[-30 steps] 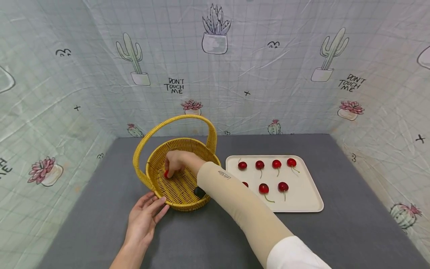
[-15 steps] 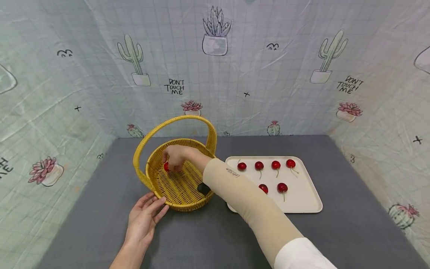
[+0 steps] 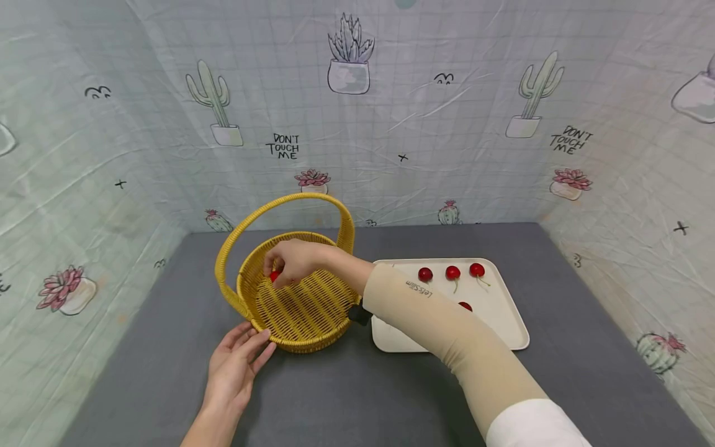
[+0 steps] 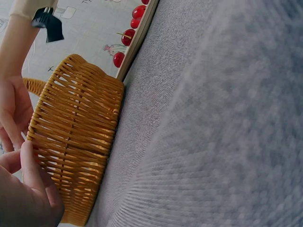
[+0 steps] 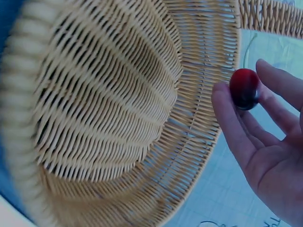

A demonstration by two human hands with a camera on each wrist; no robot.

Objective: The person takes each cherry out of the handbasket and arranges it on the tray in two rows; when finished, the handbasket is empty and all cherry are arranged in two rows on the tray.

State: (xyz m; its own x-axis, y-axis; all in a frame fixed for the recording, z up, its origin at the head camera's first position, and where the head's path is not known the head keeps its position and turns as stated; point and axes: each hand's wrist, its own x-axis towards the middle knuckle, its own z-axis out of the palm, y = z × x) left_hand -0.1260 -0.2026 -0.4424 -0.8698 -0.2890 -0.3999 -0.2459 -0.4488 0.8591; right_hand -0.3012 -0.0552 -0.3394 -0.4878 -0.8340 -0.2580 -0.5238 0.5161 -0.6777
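My right hand [image 3: 293,259] pinches a red cherry [image 3: 274,275] between thumb and fingers, over the left side of the yellow wicker basket [image 3: 304,310]. In the right wrist view the cherry [image 5: 244,89] is dark at its lower end, and its thin green stem points up. The woven floor of the basket [image 5: 109,94] shows bare in that view. At the basket's front left rim, my left hand [image 3: 234,363] holds on with thumb and fingertips. The left wrist view shows that hand [image 4: 28,189] against the upper edge of the woven wall.
Right of the basket lies a cream tray [image 3: 505,335] bearing several cherries [image 3: 452,272] with stems; my right sleeve [image 3: 441,329] hides part of it. The basket's tall handle [image 3: 279,202] arches over it. A patterned cloth wall [image 3: 402,186] encloses the grey table [image 3: 335,397].
My right hand has risen from the basket floor with the cherry pinched in it. The right forearm has shifted right, covering more of the tray. My left hand has stayed at the rim.
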